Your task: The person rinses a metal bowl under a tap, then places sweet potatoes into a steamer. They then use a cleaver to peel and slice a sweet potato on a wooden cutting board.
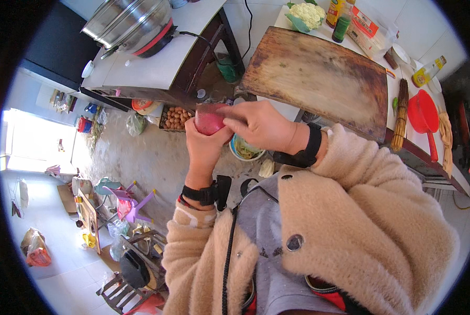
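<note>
My left hand [204, 147] holds a round red-skinned vegetable [208, 123], perhaps a radish, up in front of me. My right hand [264, 124] grips a knife [215, 109] with a broad blade, which lies against the vegetable's upper side. The fingers of my right hand hide most of the handle, and its thumb rests close to the red skin. Below both hands stands a light-coloured bucket [246, 149] holding leafy vegetable scraps, partly covered by my right hand. A pale piece of leaf [266, 168] lies on the floor beside it.
A worn wooden cutting board [317, 75] rests on the right counter, near a cauliflower [306, 16], bottles, a bundle of sticks [400, 114] and a red ladle [423, 112]. A steamer pot [132, 23] stands on the left table. Eggs [176, 117] fill a floor crate.
</note>
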The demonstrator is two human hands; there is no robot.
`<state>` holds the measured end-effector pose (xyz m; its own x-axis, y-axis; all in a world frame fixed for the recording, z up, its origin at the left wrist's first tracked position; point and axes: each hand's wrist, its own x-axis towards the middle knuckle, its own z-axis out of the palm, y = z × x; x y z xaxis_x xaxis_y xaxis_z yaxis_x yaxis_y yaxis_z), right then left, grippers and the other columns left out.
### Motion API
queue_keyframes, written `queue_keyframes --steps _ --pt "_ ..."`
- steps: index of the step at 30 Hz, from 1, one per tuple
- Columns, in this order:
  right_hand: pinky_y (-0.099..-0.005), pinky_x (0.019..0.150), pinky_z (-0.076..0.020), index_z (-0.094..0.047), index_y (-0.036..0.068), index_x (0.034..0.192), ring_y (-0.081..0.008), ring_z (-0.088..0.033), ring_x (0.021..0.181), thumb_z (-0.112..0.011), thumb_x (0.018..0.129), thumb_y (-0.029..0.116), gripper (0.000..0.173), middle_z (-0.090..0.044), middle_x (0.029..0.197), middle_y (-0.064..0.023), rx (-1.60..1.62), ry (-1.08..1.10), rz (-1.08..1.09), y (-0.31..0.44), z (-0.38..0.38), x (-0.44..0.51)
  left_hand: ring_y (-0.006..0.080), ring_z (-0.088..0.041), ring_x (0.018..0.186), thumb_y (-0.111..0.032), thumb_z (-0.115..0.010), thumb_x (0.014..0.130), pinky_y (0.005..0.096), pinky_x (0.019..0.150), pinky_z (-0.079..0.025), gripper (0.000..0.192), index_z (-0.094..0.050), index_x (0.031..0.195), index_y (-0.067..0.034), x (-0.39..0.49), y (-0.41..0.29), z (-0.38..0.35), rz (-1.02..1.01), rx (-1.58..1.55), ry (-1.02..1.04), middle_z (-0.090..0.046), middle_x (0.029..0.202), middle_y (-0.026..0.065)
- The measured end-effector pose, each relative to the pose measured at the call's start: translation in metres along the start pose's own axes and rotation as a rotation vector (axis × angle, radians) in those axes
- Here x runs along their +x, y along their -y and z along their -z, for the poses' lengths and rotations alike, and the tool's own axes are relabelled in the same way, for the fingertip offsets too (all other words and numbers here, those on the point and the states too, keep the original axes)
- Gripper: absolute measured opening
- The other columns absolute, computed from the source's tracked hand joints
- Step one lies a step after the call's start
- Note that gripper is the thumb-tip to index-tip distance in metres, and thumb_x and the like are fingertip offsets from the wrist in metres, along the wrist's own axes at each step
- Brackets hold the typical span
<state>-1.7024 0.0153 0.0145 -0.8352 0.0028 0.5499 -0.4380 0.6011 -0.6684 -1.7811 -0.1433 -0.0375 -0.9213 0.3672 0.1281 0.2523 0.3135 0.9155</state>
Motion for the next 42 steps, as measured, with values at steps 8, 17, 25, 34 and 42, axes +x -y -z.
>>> queue_keyframes --steps 8,17,25,34,42 --pt "-0.0375 0.060 -0.0506 -0.055 0.006 0.111 -0.0257 -0.062 0.073 -0.052 0.078 0.015 0.033 -0.058 0.075 -0.0072 -0.380 0.149 0.300 -0.007 -0.008 -0.014 0.0194 -0.058 0.083 -0.020 -0.068 0.079 0.0307 0.073 -0.047 0.038 -0.049 0.110 -0.007 -0.012 0.006 0.009 -0.389 0.082 0.002 -0.057 0.093 0.0059" --pt "-0.0368 0.059 -0.0509 -0.055 0.004 0.108 -0.0253 -0.063 0.071 -0.051 0.079 0.014 0.032 -0.058 0.076 -0.0070 -0.414 0.098 0.318 -0.009 -0.010 -0.015 0.0161 -0.056 0.090 -0.026 -0.063 0.084 0.0254 0.076 -0.045 0.036 -0.048 0.111 -0.007 -0.026 0.019 0.014 -0.390 0.278 0.002 -0.057 0.101 0.0046" --pt "-0.0378 0.058 -0.0509 -0.055 0.003 0.107 -0.0261 -0.063 0.069 -0.051 0.079 0.015 0.031 -0.058 0.075 -0.0085 -0.423 0.070 0.270 -0.012 -0.022 -0.018 0.0214 -0.057 0.097 -0.016 -0.066 0.082 0.0328 0.083 -0.044 0.040 -0.051 0.117 -0.004 -0.003 0.056 0.003 -0.574 0.551 -0.006 -0.059 0.105 0.0080" --pt "-0.0377 0.056 -0.0513 -0.054 0.002 0.103 -0.0268 -0.064 0.068 -0.056 0.076 0.015 0.029 -0.059 0.073 -0.0100 -0.494 0.128 0.230 -0.025 -0.033 -0.018 0.0202 -0.055 0.105 -0.017 -0.072 0.078 0.0315 0.091 -0.042 0.061 -0.042 0.128 -0.001 -0.007 0.069 0.000 -0.229 0.120 0.190 -0.057 0.117 0.0095" --pt "-0.0394 0.058 -0.0522 -0.055 0.002 0.093 -0.0310 -0.064 0.068 -0.056 0.076 0.014 0.021 -0.062 0.076 -0.0146 -0.599 0.231 0.028 -0.045 -0.022 -0.016 0.0254 -0.059 0.094 -0.025 -0.083 0.059 0.0336 0.081 -0.047 0.068 -0.050 0.112 0.003 -0.022 0.018 0.000 -0.003 0.266 0.069 -0.059 0.103 0.0156"
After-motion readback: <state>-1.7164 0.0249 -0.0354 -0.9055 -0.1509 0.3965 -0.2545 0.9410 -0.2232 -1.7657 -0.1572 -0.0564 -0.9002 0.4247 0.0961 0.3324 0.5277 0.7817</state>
